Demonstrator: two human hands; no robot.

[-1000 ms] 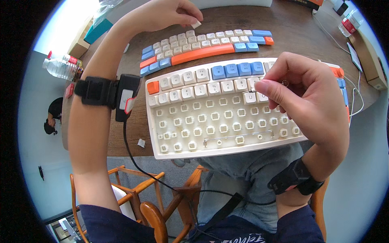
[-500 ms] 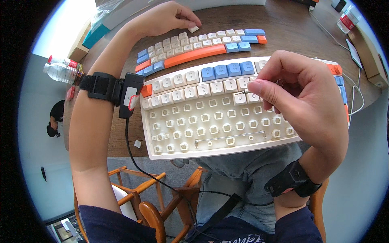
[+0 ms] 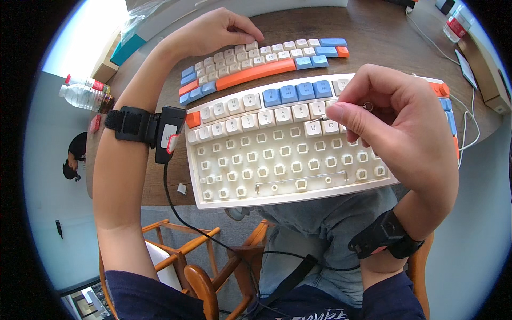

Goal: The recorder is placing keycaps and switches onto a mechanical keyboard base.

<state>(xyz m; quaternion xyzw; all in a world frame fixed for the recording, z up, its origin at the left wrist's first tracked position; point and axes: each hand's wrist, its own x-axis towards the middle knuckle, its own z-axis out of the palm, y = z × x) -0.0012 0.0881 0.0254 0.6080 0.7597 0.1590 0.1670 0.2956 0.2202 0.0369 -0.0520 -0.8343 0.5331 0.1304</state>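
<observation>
Left edge of wooden table (image 3: 160, 189): clear plastic bottle (image 3: 80, 97) lying on its side. Near edge, left of keyboard: small white scrap (image 3: 182, 189).

Left hand (image 3: 224, 31) reaches over toward the table's far side; thumb and index finger drawn together at a beige keycap (image 3: 252, 46), topping the far row of the loose keycap set. Cannot tell whether they grip it or only touch.

Set lies just beyond keyboard's far edge: beige and blue caps, long orange spacebar (image 3: 256, 74) along the near side.

White keyboard (image 3: 272, 144) at table's near edge, slightly tilted in plan; top rows capped, lower switches bare.

Right hand (image 3: 397, 120) over keyboard's right half, thumb and index pinching a slender metal tool (image 3: 368, 106) with a small ring.

Table's right edge: white cable (image 3: 472, 114), cardboard box (image 3: 489, 80).
</observation>
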